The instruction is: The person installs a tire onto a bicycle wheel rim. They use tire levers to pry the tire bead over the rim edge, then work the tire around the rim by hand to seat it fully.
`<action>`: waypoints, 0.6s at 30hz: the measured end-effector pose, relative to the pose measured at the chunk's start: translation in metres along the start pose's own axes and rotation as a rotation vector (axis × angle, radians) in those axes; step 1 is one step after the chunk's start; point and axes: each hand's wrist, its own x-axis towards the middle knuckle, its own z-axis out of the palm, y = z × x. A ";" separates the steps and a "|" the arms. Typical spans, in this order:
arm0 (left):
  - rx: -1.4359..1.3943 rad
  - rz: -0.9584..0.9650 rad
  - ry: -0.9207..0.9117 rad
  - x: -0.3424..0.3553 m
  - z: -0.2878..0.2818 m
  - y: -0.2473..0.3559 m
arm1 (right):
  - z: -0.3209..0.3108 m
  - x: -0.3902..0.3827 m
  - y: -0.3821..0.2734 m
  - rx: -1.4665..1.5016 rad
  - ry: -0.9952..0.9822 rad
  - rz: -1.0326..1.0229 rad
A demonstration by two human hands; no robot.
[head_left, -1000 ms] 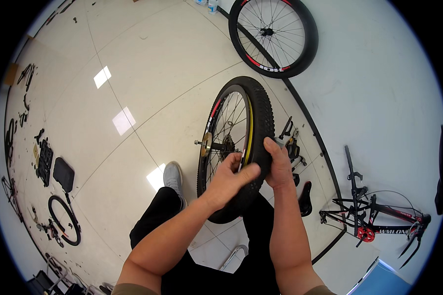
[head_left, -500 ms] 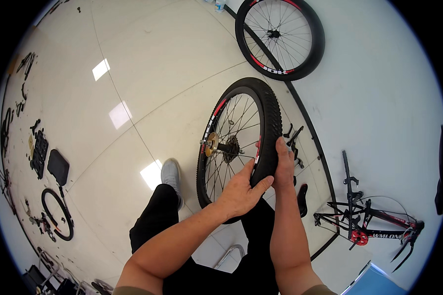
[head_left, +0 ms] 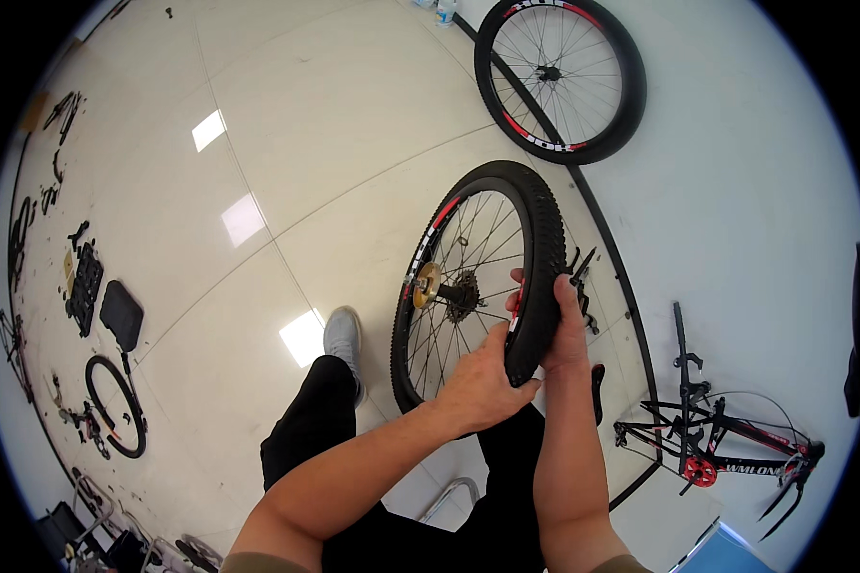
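A bicycle wheel [head_left: 516, 177] with a knobby black tyre, a red and white rim, a sprocket cassette [head_left: 461, 294] and a gold disc [head_left: 428, 285] at the hub stands upright and angled in front of me. My left hand [head_left: 483, 380] is closed on the lower right of the tyre and rim. My right hand [head_left: 562, 325] grips the tyre just above it, thumb on the tread, fingers showing inside the rim.
A second wheel [head_left: 559, 148] lies at the top right. A bicycle frame [head_left: 755, 425] with a red chainring lies at right. A dark flat case [head_left: 122, 315], a small wheel [head_left: 139, 420] and scattered parts lie at left. My shoe [head_left: 342, 334] rests on the tiled floor.
The yellow strip seen inside the rim a second ago no longer shows. The wheel has turned slightly and sits a little lower in view. Both hands remain on the tyre.
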 end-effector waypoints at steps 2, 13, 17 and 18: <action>0.046 0.033 0.053 -0.001 0.006 -0.002 | -0.007 0.002 0.003 0.040 -0.037 0.024; 0.187 0.221 0.110 -0.004 0.000 -0.007 | 0.009 -0.008 -0.007 0.016 -0.145 -0.176; 0.241 0.209 0.081 0.003 -0.005 -0.012 | 0.015 -0.010 -0.011 -0.119 0.031 -0.165; 0.258 0.207 0.070 0.007 -0.005 -0.017 | 0.013 -0.007 -0.008 -0.213 0.112 -0.141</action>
